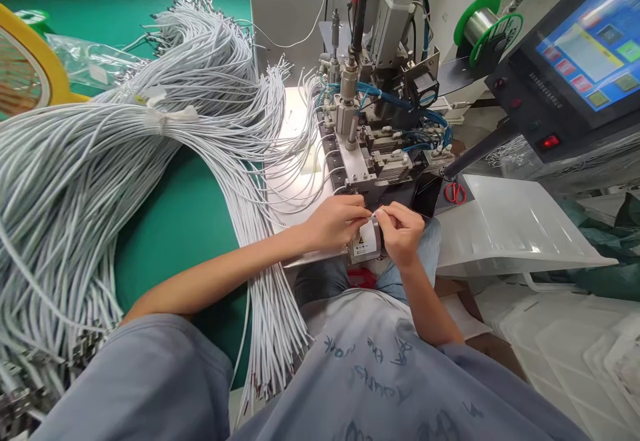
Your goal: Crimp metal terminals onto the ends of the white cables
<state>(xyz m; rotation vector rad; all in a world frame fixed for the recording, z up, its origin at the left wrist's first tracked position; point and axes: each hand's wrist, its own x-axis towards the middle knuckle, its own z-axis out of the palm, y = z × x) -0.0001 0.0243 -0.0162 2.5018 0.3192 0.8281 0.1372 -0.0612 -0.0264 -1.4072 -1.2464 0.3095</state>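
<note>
Both hands meet just in front of the machine (350, 161), above its labelled front part (365, 241). My left hand (341, 220) is closed, fingertips pinching the end of a thin white cable. My right hand (401, 228) is also closed, its thumb and forefinger pinched at the same small cable end, almost touching the left fingertips. The tip itself is too small to make out. To the left, a big bundle of white cables (200, 121) is tied with a white band (170, 118) and hangs past my left forearm. Several white cables run into the machine's left side.
A green mat (175, 208) lies under the cables. At the left edge is a yellow racket (55, 68). On the right are a touch screen (590, 48), a green wire spool (485, 24), red scissors (455, 193) and a translucent plastic tray (520, 228).
</note>
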